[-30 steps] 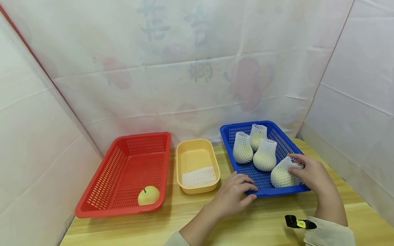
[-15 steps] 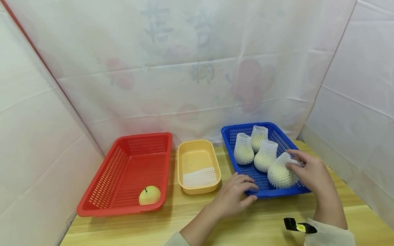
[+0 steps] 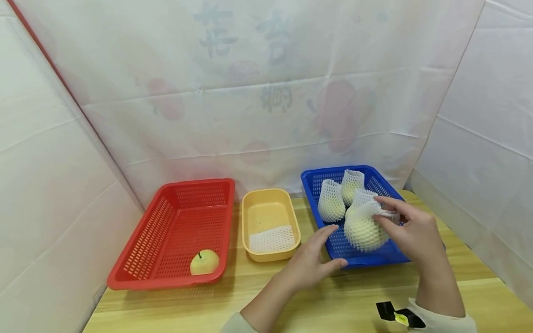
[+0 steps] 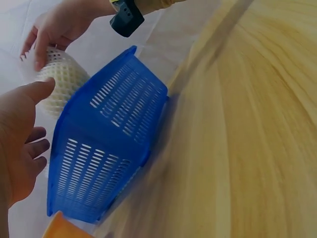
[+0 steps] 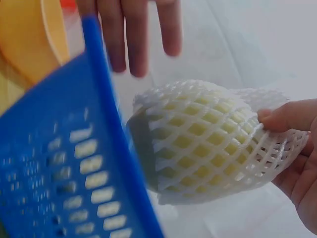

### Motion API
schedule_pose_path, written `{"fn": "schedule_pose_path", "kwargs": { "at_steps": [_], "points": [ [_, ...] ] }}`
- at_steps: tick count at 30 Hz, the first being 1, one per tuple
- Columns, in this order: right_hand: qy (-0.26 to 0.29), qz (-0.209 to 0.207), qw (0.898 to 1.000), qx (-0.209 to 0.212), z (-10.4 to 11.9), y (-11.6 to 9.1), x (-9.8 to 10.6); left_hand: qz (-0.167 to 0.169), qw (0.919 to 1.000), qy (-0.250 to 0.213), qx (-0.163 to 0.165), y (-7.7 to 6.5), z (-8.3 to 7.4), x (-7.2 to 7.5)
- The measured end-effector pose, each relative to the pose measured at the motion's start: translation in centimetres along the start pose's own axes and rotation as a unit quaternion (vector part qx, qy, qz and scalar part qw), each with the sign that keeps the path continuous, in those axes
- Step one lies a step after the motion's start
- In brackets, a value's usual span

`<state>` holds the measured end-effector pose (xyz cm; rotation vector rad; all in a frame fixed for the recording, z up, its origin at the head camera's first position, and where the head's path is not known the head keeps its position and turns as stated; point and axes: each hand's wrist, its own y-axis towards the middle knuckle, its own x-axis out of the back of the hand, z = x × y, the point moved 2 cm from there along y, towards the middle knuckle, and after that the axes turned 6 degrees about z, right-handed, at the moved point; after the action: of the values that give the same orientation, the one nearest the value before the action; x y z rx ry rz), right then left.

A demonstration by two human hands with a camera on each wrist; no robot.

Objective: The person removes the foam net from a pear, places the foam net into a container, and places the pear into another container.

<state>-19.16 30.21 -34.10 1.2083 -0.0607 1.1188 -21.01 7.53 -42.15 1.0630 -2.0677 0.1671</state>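
Note:
My right hand (image 3: 416, 231) pinches the gathered end of a white foam net with a pale yellow pear (image 3: 363, 231) inside. In the right wrist view the netted pear (image 5: 203, 144) is raised beside the rim of the blue basket (image 5: 111, 114), its lower end bare of net. My left hand (image 3: 306, 263) is spread at the basket's near left corner, thumb and fingers apart, holding nothing. The left wrist view has the left hand (image 4: 22, 144) close to the pear. Several other netted pears, such as one at the left (image 3: 331, 203), stand in the basket, one partly hidden behind the held pear.
Left of the blue basket stands a yellow tray (image 3: 245, 222) with a flat foam net (image 3: 272, 239) in it. Farther left, a red basket (image 3: 166, 282) holds one bare pear (image 3: 205, 262). White cloth walls (image 3: 258, 115) enclose the wooden table (image 3: 333, 310) at the back and sides.
The right hand has lifted the netted pear off the basket's bottom and moved it left. My left hand has come off the basket rim and spread its fingers.

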Motion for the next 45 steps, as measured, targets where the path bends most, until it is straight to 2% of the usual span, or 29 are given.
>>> {"fn": "schedule_pose_path", "kwargs": {
  "at_steps": [4, 8, 11, 16, 22, 27, 30, 37, 41, 45],
  "points": [
    [0.040, -0.015, 0.996, 0.080, 1.7, 0.3, -0.4, -0.005, 0.9979, -0.061, 0.023, -0.1, -0.4, 0.6],
    [0.068, -0.009, 0.989, 0.130, 3.2, 0.3, -1.3, -0.016, 0.9930, -0.113, 0.030, -0.3, -0.7, 1.4],
    [0.084, 0.012, 0.985, 0.148, 4.4, 0.1, -2.2, -0.022, 0.9876, -0.154, 0.021, -0.7, -0.7, 2.0],
    [0.124, 0.048, 0.975, 0.177, 6.2, -0.1, -3.7, -0.010, 0.9722, -0.234, 0.003, -1.5, -0.4, 2.6],
    [0.144, 0.124, 0.967, 0.168, 7.3, -0.5, -5.4, 0.002, 0.9621, -0.272, -0.022, -2.8, 0.8, 2.5],
    [0.179, 0.169, 0.954, 0.173, 8.0, -1.0, -7.1, 0.006, 0.9608, -0.276, -0.023, -4.3, 2.1, 2.7],
    [0.192, 0.191, 0.946, 0.177, 8.1, -1.4, -8.5, 0.011, 0.9640, -0.265, -0.014, -5.2, 3.0, 3.0],
    [0.174, 0.261, 0.940, 0.137, 8.2, -2.5, -11.8, 0.013, 0.9779, -0.205, 0.041, -7.2, 5.5, 3.3],
    [0.181, 0.278, 0.935, 0.126, 8.3, -2.8, -13.1, 0.013, 0.9849, -0.166, 0.049, -7.8, 6.5, 3.3],
    [0.181, 0.294, 0.932, 0.110, 8.4, -3.0, -13.7, 0.019, 0.9863, -0.156, 0.049, -8.2, 6.9, 3.4]
  ]
}}
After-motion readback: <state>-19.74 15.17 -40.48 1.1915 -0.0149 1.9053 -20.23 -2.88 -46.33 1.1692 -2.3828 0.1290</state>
